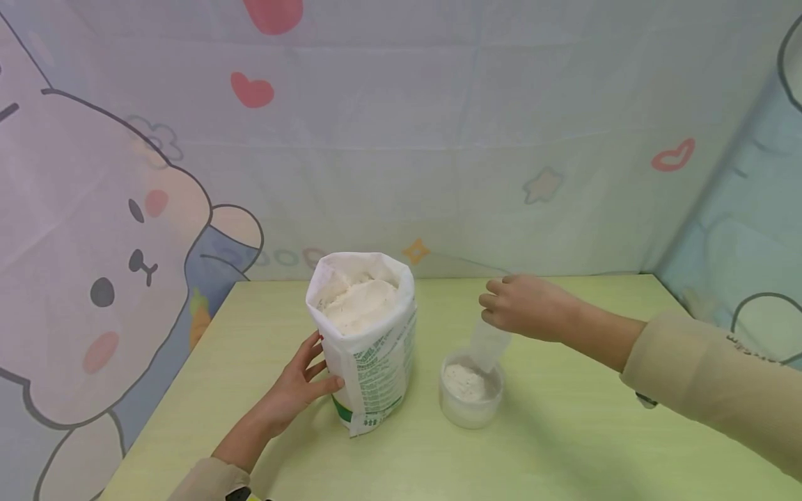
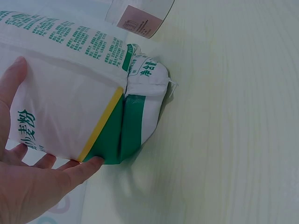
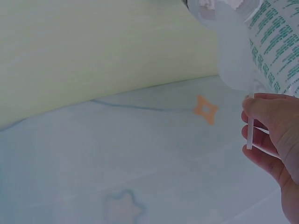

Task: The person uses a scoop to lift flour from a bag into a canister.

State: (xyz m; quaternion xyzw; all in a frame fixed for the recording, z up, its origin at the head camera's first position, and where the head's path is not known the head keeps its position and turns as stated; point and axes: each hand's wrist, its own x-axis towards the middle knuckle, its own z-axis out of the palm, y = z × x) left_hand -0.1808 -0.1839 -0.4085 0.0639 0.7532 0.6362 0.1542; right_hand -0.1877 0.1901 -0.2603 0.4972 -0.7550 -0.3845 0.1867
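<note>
A white flour bag (image 1: 383,362) with green print stands with its top rolled open, full of white flour (image 1: 363,306). My left hand (image 1: 294,390) grips its left side, thumb on the front and fingers spread along the side; in the left wrist view, the bag's lower end (image 2: 145,107) has a green and yellow band. To the bag's right stands a round clear tub (image 1: 470,410) holding some flour (image 1: 466,383). Over it, my right hand (image 1: 532,306) pinches the thin handle (image 3: 250,133) of a translucent scoop (image 1: 490,342), which tilts down into the tub's mouth.
Everything stands on a pale yellow-green table (image 1: 583,417). A cartoon-printed cloth (image 1: 401,139) hangs behind its back edge, and more cloth (image 1: 752,229) hangs at the right. The tub's side bears a pinkish label (image 2: 139,21).
</note>
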